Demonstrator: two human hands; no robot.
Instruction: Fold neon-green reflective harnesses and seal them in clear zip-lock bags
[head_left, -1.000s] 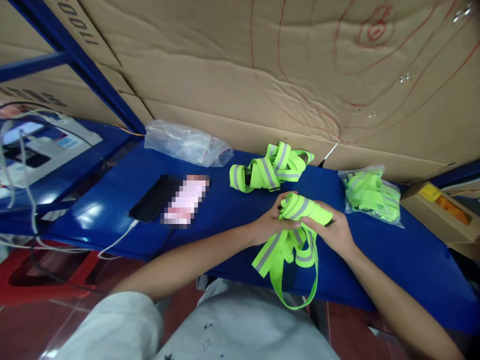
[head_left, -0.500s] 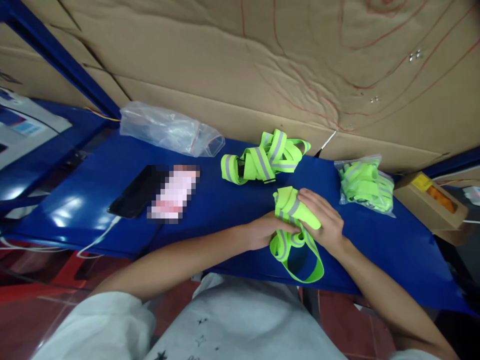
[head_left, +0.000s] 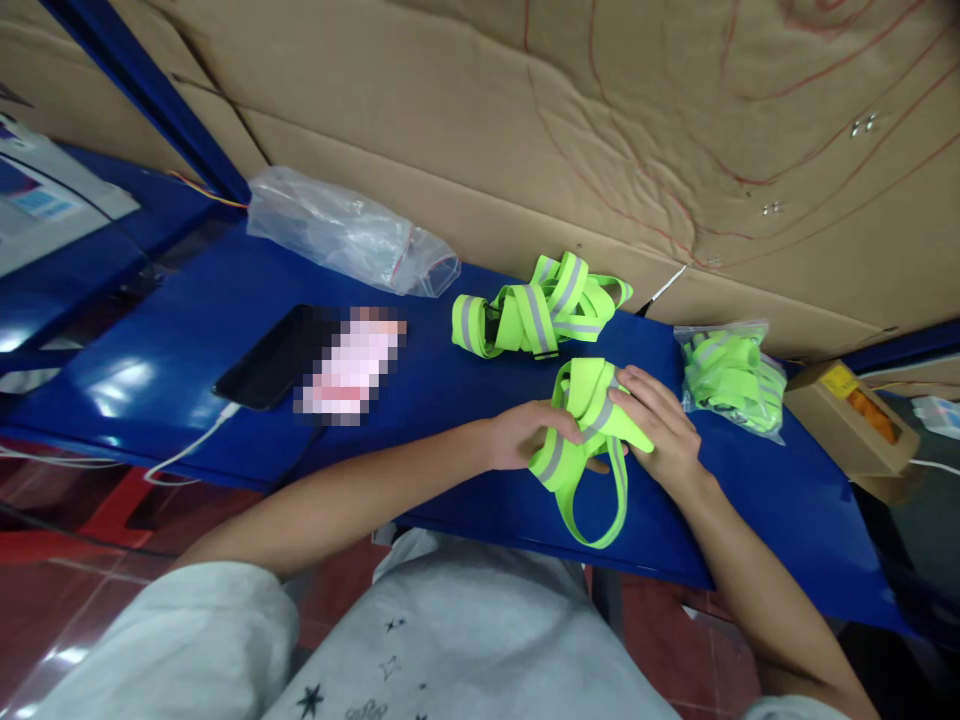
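Observation:
A neon-yellow strap with a grey stripe (head_left: 590, 400) is bunched between my two hands over the blue table (head_left: 480, 390), and a loop of it hangs down toward the table's front edge. My left hand (head_left: 529, 435) grips its left side, the thumb lying over the band. My right hand (head_left: 664, 425) is closed round its right side, the fingers curled over the top. Behind my hands lies a loose heap of similar neon straps (head_left: 536, 310). To the right, more neon straps sit in a clear plastic bag (head_left: 733, 380).
A crumpled clear plastic bag (head_left: 345, 230) lies at the back left. Left of my hands are a black phone (head_left: 266, 360) with a white cable and a blurred-out pink item (head_left: 349, 365). An open-windowed cardboard box (head_left: 855, 415) stands at the right. Cardboard (head_left: 450, 130) walls the back.
The view has shifted slightly. My left hand's thumb now lies over the strap, the bundle between my hands has changed shape, and its hanging loop is narrower.

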